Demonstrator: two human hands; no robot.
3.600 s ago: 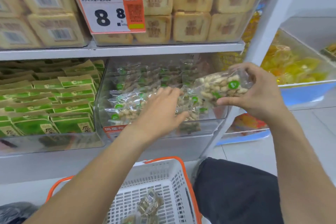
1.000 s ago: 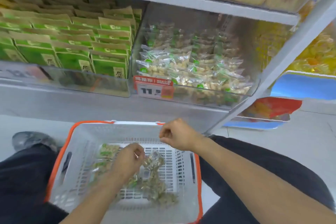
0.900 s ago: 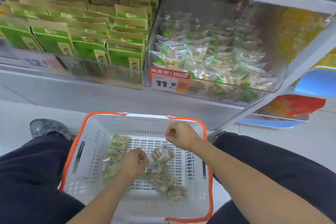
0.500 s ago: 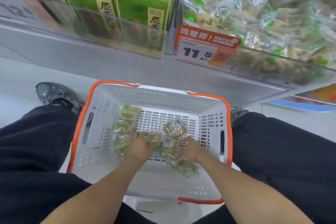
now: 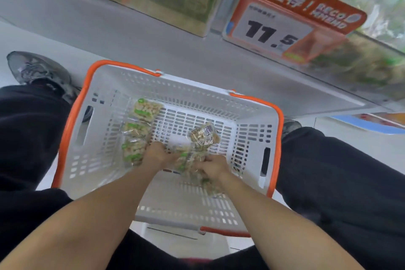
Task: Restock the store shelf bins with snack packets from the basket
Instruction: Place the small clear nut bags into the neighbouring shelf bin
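Packets (image 5: pixel 188 160) in the basket (image 5: pixel 252 116) were clutched by both hands (image 5: pixel 156 154) (image 5: pixel 213 166); slippery wrappers, gathered loosely, could be dropped during lifting.

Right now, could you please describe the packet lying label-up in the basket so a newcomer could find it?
Look inside the white basket with orange handles. Beyond both hands, towards the right side of the floor, lies one snack packet. It alone shows a white barcode label; the others show green marks.
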